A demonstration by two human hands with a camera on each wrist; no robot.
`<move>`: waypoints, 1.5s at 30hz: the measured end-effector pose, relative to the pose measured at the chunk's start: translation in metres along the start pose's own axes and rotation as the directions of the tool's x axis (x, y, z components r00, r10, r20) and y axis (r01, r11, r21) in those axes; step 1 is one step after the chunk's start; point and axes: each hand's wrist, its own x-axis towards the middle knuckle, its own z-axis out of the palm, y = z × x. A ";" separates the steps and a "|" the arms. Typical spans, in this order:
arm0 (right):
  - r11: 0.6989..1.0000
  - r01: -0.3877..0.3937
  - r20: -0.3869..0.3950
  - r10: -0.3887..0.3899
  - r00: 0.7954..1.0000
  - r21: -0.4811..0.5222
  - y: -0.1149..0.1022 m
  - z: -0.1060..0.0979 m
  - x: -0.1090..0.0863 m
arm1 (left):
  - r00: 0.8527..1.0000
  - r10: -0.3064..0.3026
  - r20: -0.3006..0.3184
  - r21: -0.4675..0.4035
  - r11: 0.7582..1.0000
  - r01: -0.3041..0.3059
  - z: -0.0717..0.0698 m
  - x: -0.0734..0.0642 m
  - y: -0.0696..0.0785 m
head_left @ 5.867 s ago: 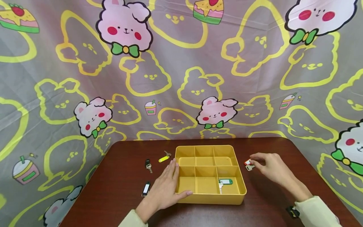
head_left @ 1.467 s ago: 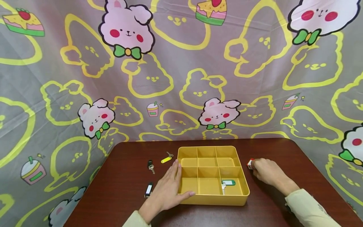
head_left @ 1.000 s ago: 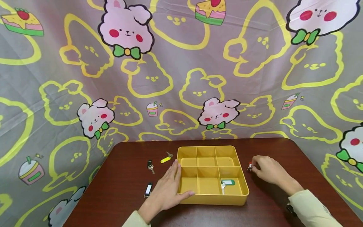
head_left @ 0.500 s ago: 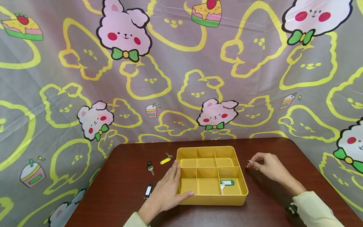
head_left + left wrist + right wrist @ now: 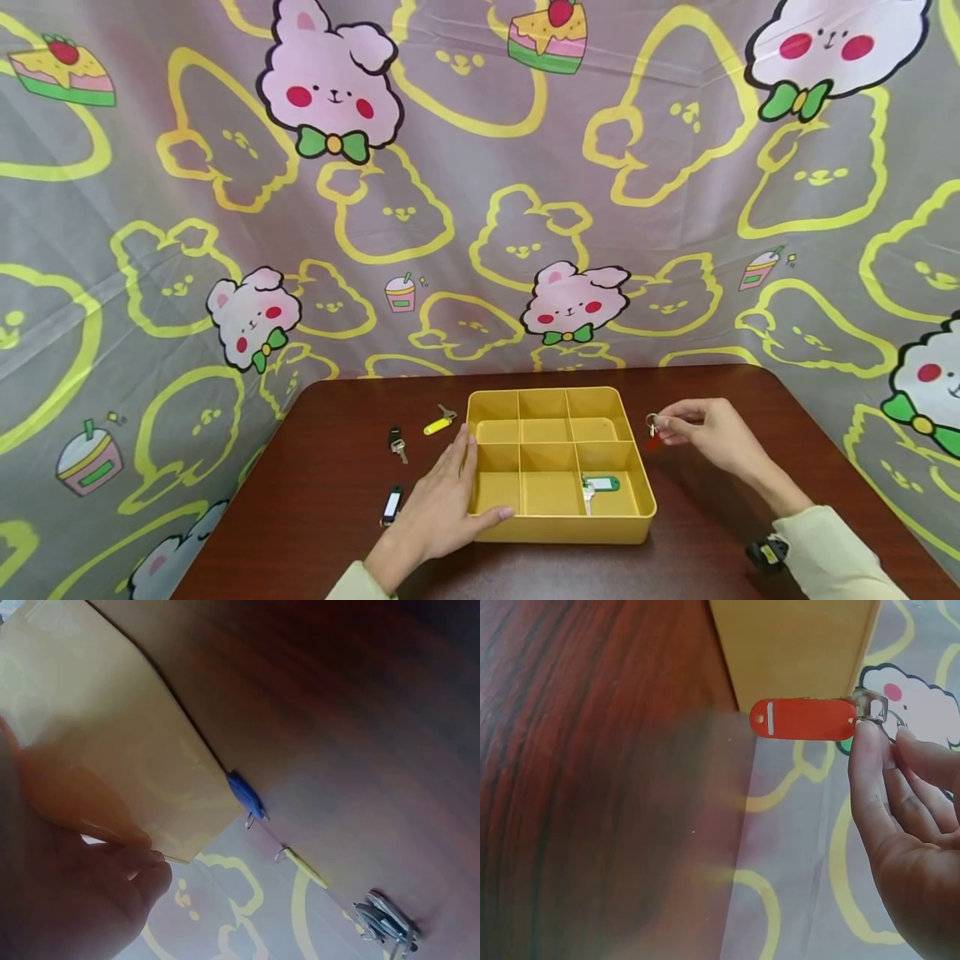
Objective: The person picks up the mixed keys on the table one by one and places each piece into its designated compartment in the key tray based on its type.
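My right hand [image 5: 712, 437] pinches the split ring of a red key tag between thumb and fingertips, right of the mustard divided box [image 5: 557, 529]. The red key tag [image 5: 802, 718] extends from the fingertips in the right wrist view; in the head view it hangs small and blurred below them. My left hand [image 5: 438, 500] rests along the box's left wall, fingers straight, thumb across the front rim. A green key tag [image 5: 602, 483] with its key lies in the front right compartment.
Left of the box on the brown table [image 5: 300, 492] lie a yellow key tag [image 5: 437, 426], a black one with a key [image 5: 399, 451] and a black one with a white label [image 5: 392, 502]. A blue tag [image 5: 245, 796] lies by the box in the left wrist view. Patterned cloth [image 5: 450, 150] hangs behind.
The right hand has turned over and raised the red key tag off the table; the tag now hangs below the fingertips. The left hand stays on the box.
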 end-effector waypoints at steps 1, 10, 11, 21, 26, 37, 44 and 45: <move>1.000 -0.003 -0.002 0.003 1.000 0.005 -0.001 0.000 0.000 | 1.000 0.001 0.001 0.004 1.000 -0.001 0.000 0.000 0.000; 0.999 0.022 -0.015 -0.021 1.000 0.036 -0.009 -0.005 0.002 | 1.000 0.011 -0.010 0.023 1.000 -0.011 -0.002 0.000 0.000; 0.999 0.024 -0.016 -0.023 1.000 0.038 -0.009 -0.005 0.003 | 1.000 0.012 -0.014 0.024 1.000 -0.012 -0.002 0.000 0.000; 1.000 0.029 -0.025 -0.029 0.999 0.010 -0.020 -0.009 0.001 | 1.000 0.019 -0.015 0.037 0.999 -0.019 0.000 -0.001 -0.001; 0.999 0.049 -0.025 -0.049 0.998 -0.002 -0.025 -0.011 0.003 | 1.000 0.024 -0.019 0.051 0.998 -0.023 0.000 0.001 -0.001; 0.998 0.054 -0.016 -0.054 0.998 -0.017 -0.037 -0.012 0.006 | 0.999 0.029 -0.025 0.051 0.998 -0.027 0.001 0.001 0.000; 0.997 0.073 -0.029 -0.074 0.997 -0.037 -0.046 -0.013 0.008 | 0.999 0.027 -0.030 0.060 0.998 -0.025 0.001 0.000 0.000; 0.996 0.080 -0.028 -0.080 0.996 -0.029 -0.047 -0.012 0.008 | 0.999 0.026 -0.028 0.055 0.998 -0.024 0.001 0.000 0.000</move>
